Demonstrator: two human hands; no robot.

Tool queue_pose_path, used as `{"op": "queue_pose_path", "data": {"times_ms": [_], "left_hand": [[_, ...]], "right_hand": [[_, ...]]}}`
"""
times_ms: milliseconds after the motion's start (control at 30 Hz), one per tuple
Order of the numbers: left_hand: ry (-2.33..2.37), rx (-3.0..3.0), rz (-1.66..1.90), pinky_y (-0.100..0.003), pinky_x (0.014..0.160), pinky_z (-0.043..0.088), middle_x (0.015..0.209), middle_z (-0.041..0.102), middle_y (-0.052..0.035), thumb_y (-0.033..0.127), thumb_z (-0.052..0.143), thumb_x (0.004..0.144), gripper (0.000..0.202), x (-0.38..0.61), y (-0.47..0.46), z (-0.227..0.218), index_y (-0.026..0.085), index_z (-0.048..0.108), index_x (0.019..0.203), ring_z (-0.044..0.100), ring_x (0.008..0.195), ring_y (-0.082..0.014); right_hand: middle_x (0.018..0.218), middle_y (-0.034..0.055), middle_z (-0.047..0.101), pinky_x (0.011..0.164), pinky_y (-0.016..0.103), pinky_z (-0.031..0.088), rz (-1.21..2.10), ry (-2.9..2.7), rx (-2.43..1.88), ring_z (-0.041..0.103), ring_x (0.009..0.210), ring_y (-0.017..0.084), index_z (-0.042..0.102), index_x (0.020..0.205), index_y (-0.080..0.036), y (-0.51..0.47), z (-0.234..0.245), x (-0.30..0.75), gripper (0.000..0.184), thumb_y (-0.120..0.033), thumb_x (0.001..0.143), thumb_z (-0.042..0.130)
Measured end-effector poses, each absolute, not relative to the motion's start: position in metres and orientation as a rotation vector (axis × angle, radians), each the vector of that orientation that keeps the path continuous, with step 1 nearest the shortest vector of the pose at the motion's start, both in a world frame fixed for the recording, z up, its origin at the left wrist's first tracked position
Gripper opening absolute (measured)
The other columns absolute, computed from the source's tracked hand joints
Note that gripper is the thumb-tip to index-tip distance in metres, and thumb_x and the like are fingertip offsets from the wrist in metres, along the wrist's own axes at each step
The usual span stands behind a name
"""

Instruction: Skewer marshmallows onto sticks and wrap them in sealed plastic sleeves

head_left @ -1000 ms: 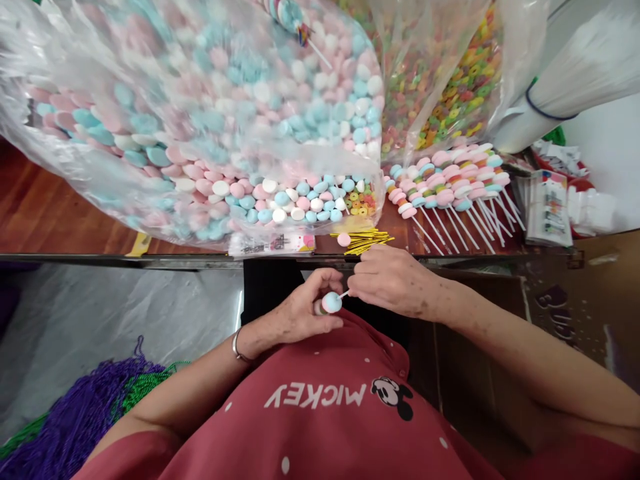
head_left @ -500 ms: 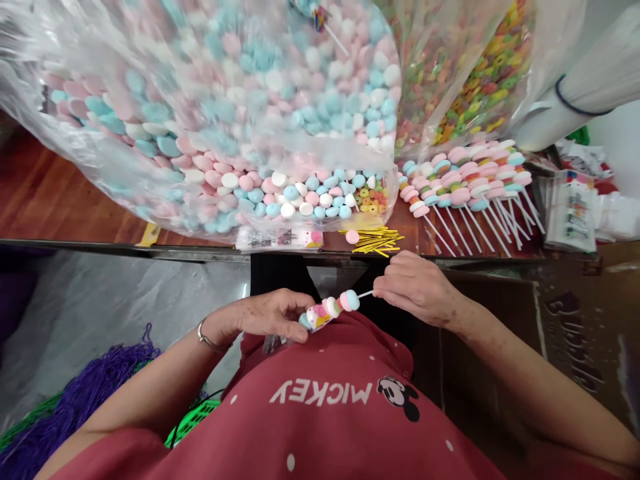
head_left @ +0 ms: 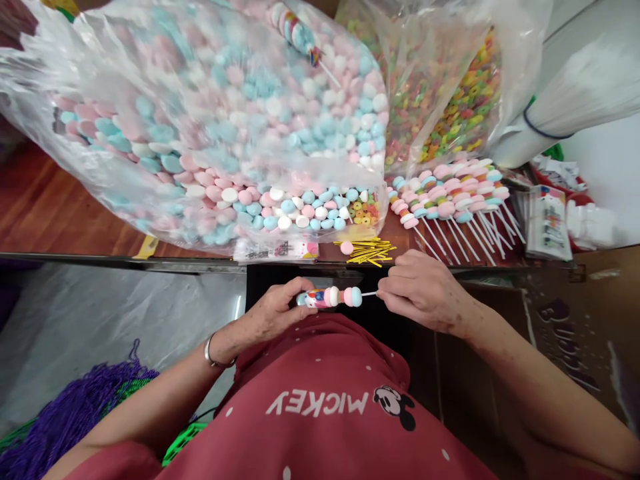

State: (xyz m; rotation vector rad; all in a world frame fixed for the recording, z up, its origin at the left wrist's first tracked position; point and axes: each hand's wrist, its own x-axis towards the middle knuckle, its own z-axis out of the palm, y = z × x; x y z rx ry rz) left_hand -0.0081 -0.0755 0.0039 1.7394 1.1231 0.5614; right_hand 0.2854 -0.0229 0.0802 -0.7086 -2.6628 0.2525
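Between my hands, in front of my shirt, lies a candy skewer [head_left: 345,297] of pink, white and blue marshmallows, level with the table edge. Its left part sits inside a printed plastic bag [head_left: 315,298]. My left hand [head_left: 283,303] grips that bagged end between thumb and fingers. Closed around the white stick is my right hand [head_left: 417,290], leaving a short length bare beside the blue marshmallow. On the table just beyond are yellow twist ties [head_left: 371,252], a single pink marshmallow [head_left: 347,248] and a stack of printed bags [head_left: 277,250].
A big clear bag of marshmallows [head_left: 240,133] covers much of the table, with a wrapped skewer [head_left: 295,30] on top. Behind it stands a bag of gummy rings [head_left: 455,113]. Unwrapped skewers [head_left: 450,190] lie at right, near a bundle of white sticks [head_left: 575,93] and a cardboard box [head_left: 575,327].
The skewer has turned from slanted to nearly level and sits deeper in the bag. My left hand has risen slightly with it; the whole view has shifted a little.
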Motion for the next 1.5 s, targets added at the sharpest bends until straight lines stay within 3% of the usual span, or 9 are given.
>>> {"op": "queue_pose_path", "data": {"times_ms": [233,433,533,700,867,1233,1500], "left_hand": [[1.136,1.858,0.616,-0.020,0.064,0.045,0.086,0.066,0.0003,0.032,0.060,0.092,0.022,-0.003,-0.075,0.009,0.019,0.058,0.109,0.056,0.069,-0.0109],[1.063,2.007,0.807,-0.022,0.074,0.049,0.094,0.069,-0.0035,0.026,0.058,0.095,0.016,-0.005,-0.076,0.005,0.020,0.058,0.109,0.063,0.079,-0.0130],[1.049,2.057,0.774,-0.022,0.074,0.049,0.096,0.068,-0.0039,0.026,0.057,0.096,0.019,-0.005,-0.076,0.004,0.020,0.056,0.114,0.063,0.080,-0.0131],[1.111,1.990,0.618,-0.024,0.075,0.049,0.099,0.068,-0.0047,0.030,0.060,0.094,0.027,-0.001,-0.076,0.003,0.020,0.054,0.118,0.063,0.080,-0.0143],[1.063,1.899,0.601,-0.024,0.073,0.048,0.094,0.067,-0.0029,0.033,0.061,0.093,0.023,0.002,-0.076,0.005,0.019,0.057,0.111,0.061,0.078,-0.0139],[1.033,1.994,0.727,-0.027,0.076,0.048,0.096,0.066,-0.0059,0.029,0.060,0.092,0.021,0.005,-0.070,-0.005,0.018,0.059,0.110,0.060,0.081,-0.0152],[1.196,1.798,0.543,-0.021,0.061,0.042,0.074,0.060,0.0041,0.043,0.063,0.090,0.034,-0.004,-0.064,0.008,0.019,0.058,0.113,0.050,0.061,-0.0105]], "right_hand": [[0.061,-0.0007,0.059,0.063,0.027,0.032,0.677,-2.713,-1.119,0.051,0.061,0.013,0.062,0.065,-0.018,-0.017,0.090,0.280,0.029,-0.023,0.091,0.050],[0.056,-0.0043,0.054,0.055,0.024,0.027,1.049,-2.571,-1.412,0.048,0.054,0.011,0.058,0.061,-0.018,-0.014,0.103,0.277,0.031,-0.030,0.088,0.049],[0.055,-0.0036,0.055,0.055,0.025,0.025,0.970,-2.646,-1.442,0.047,0.054,0.011,0.058,0.061,-0.018,-0.015,0.102,0.274,0.029,-0.027,0.088,0.050],[0.061,0.0006,0.061,0.060,0.029,0.027,0.542,-2.812,-1.295,0.050,0.059,0.014,0.059,0.061,-0.018,-0.020,0.098,0.266,0.027,-0.020,0.087,0.051],[0.064,0.0005,0.065,0.067,0.028,0.033,0.584,-2.845,-0.863,0.053,0.062,0.014,0.063,0.067,-0.018,-0.019,0.096,0.266,0.028,-0.021,0.093,0.052],[0.063,0.0053,0.063,0.066,0.034,0.027,0.065,-3.088,-0.910,0.052,0.062,0.019,0.064,0.075,-0.016,-0.027,0.075,0.261,0.022,-0.003,0.086,0.051],[0.073,0.0038,0.062,0.066,0.028,0.033,0.387,-2.748,-0.945,0.052,0.068,0.017,0.061,0.081,-0.017,-0.024,0.074,0.268,0.024,-0.014,0.096,0.043]]}}
